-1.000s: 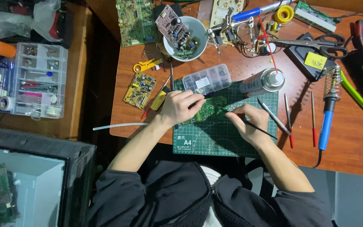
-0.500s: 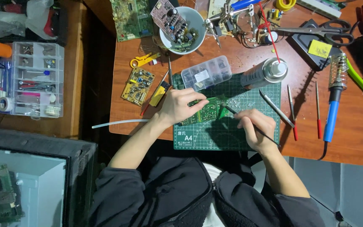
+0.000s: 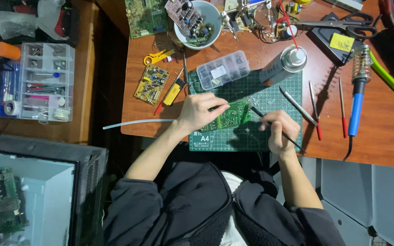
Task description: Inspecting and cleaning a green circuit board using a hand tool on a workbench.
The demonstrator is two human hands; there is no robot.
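My left hand (image 3: 199, 112) grips a small green circuit board (image 3: 231, 116) and tilts it up over the green cutting mat (image 3: 270, 98). My right hand (image 3: 279, 131) holds a thin black tool (image 3: 277, 130) like a pen, its tip touching the right edge of the board. Both forearms reach up from my dark sleeves at the bottom of the view.
On the wooden desk (image 3: 379, 146): a clear parts box (image 3: 222, 69), a spray can (image 3: 282, 65), a white bowl (image 3: 198, 18) holding a board, a yellow circuit board (image 3: 151, 84), tweezers (image 3: 298, 105), red-handled tools (image 3: 315, 111), a blue soldering iron (image 3: 355, 107), scissors (image 3: 343, 25). A plastic organiser (image 3: 44, 82) stands left.
The view has shifted so the desk sits higher in frame. My right hand has moved the black tool's tip in against the board's right edge. The left hand keeps its grip.
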